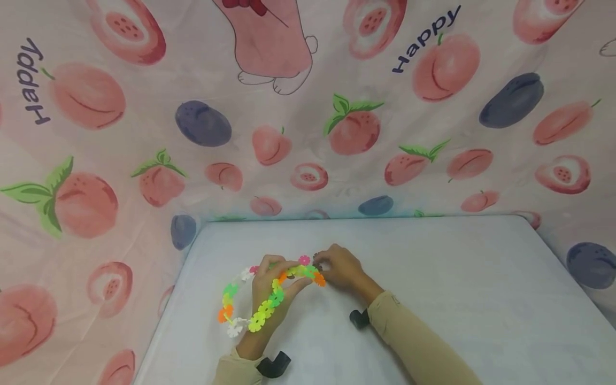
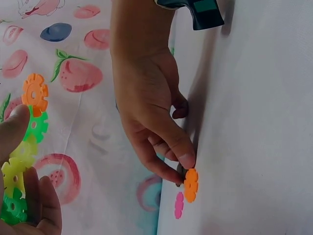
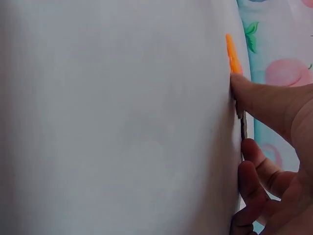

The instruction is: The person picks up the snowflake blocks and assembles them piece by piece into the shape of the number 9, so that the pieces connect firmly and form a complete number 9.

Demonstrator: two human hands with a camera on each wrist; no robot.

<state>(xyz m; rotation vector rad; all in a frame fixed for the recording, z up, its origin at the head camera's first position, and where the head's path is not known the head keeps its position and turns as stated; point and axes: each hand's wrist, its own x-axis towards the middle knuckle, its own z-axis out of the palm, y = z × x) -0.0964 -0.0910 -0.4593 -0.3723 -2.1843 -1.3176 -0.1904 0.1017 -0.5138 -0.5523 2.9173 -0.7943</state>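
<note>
A chain of flower-shaped plastic discs (image 1: 266, 308) in yellow, green, orange and white hangs looped about my left hand (image 1: 269, 289). My left thumb and fingers hold its upper stretch, where an orange disc (image 2: 35, 93) and a green disc (image 2: 36, 126) show at one end in the left wrist view. Down at the tabletop, my right hand (image 1: 344, 267) pinches a dark brown disc (image 2: 181, 174) between thumb and finger. Close to those fingertips are another orange disc (image 2: 191, 185) and a pink disc (image 2: 179, 204). Fingers partly hide the brown disc.
The white tabletop (image 1: 433, 278) runs to a back edge beneath a fruit-printed cloth (image 1: 308, 123). A black wrist-worn piece (image 1: 274, 365) sits by the left sleeve, and a similar one (image 1: 359, 319) by the right.
</note>
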